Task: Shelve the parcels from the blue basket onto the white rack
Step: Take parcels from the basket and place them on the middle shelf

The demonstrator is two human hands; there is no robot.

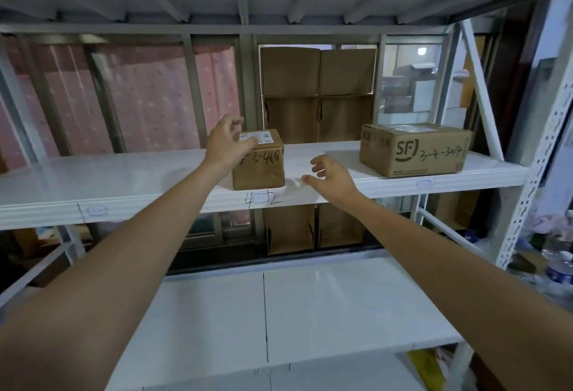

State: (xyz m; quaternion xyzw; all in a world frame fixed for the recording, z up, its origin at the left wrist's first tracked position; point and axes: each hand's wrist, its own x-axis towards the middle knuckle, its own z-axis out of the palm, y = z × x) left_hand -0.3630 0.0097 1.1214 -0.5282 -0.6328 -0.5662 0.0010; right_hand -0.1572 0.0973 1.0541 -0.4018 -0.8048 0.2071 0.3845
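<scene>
A small brown parcel (263, 167) with a white label and handwritten numbers stands on the middle shelf of the white rack (124, 183), near the front edge. My left hand (224, 139) hovers at its left top corner, fingers spread, holding nothing. My right hand (331, 176) is open just right of the parcel, above the shelf edge, a little apart from it. A larger brown parcel (415, 149) marked SF sits further right on the same shelf. The blue basket is out of view.
Folded cardboard boxes (319, 93) stand behind the rack. A lower white shelf (279, 313) lies below my arms. A perforated white upright (533, 173) stands at the right, with water bottles (558, 254) and clutter beyond it. Pink sheeting (139, 96) hangs behind on the left.
</scene>
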